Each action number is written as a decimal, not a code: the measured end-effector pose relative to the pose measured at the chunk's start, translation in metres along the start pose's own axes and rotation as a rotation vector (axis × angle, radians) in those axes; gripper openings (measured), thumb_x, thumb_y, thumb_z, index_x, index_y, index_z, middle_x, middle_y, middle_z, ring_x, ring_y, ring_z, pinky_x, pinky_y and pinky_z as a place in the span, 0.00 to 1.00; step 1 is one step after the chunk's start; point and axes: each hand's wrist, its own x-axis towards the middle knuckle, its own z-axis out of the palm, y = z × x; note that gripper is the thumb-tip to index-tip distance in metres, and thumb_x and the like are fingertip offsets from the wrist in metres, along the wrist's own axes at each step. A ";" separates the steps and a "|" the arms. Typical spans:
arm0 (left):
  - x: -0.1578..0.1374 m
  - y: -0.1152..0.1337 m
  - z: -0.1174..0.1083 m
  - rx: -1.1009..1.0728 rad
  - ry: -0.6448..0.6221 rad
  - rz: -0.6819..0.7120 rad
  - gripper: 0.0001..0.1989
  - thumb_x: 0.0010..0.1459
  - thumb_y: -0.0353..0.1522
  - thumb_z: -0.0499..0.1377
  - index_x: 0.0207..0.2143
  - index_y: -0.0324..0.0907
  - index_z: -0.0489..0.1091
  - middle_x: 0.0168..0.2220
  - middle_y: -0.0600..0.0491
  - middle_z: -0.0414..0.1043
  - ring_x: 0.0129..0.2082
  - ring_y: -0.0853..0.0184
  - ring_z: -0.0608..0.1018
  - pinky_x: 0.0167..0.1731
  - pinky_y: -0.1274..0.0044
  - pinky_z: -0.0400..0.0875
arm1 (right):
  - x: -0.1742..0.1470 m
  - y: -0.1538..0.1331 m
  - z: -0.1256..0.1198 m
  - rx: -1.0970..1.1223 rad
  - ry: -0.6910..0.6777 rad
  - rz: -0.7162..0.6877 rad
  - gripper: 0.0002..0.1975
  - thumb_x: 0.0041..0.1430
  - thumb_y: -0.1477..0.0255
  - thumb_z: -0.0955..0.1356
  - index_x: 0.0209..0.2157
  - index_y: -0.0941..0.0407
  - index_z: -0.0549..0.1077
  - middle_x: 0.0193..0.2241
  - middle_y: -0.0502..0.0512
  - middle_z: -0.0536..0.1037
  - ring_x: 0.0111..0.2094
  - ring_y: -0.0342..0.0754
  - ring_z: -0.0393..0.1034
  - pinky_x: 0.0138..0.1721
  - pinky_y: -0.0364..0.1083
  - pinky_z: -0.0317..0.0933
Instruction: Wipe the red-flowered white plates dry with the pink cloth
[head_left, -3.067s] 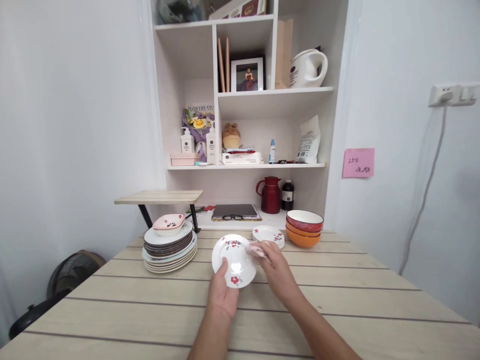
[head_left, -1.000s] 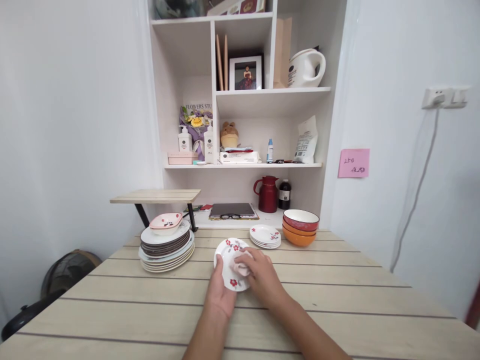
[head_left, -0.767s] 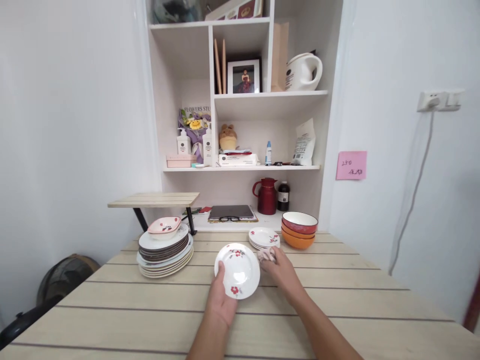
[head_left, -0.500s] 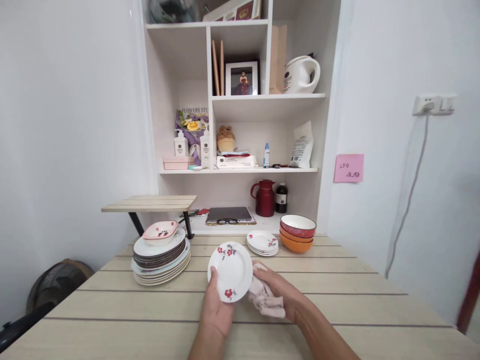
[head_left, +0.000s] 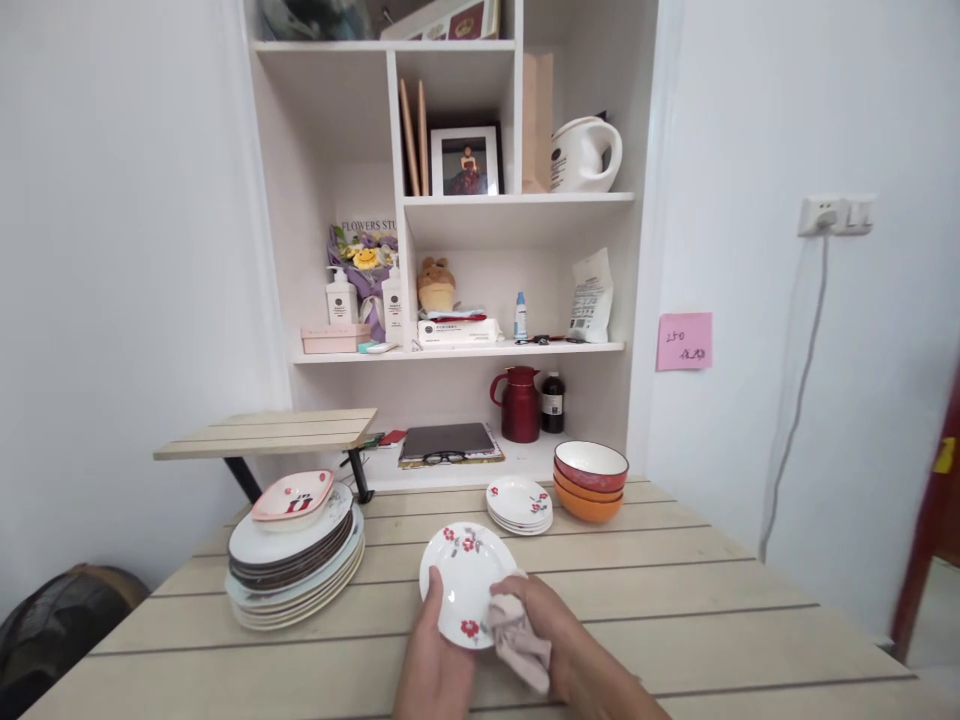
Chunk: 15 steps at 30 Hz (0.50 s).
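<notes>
A small white plate with red flowers is tilted toward me above the table. My left hand grips its lower left edge, thumb on the face and fingers hidden underneath. My right hand is closed round a pale pink cloth, which lies against the plate's right rim. Just behind is a short stack of matching flowered plates. To its right stand several nested bowls, red on top and orange below.
At the left, a tall stack of plates carries a pink-rimmed dish. A small raised wooden shelf stands behind it. Farther back are a laptop with glasses, a red thermos jug and a dark bottle.
My right hand has brought the cloth from beside the plate onto its right rim. The plate sits slightly lower in view, and the whole view has shifted a little.
</notes>
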 end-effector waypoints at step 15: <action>0.011 -0.012 -0.027 0.015 0.397 -0.272 0.23 0.55 0.33 0.61 0.54 0.41 0.68 0.31 0.48 0.78 0.29 0.62 0.81 0.32 0.74 0.72 | 0.079 -0.052 -0.058 0.143 0.227 -0.040 0.15 0.61 0.57 0.61 0.29 0.53 0.66 0.11 0.48 0.69 0.10 0.43 0.60 0.12 0.39 0.50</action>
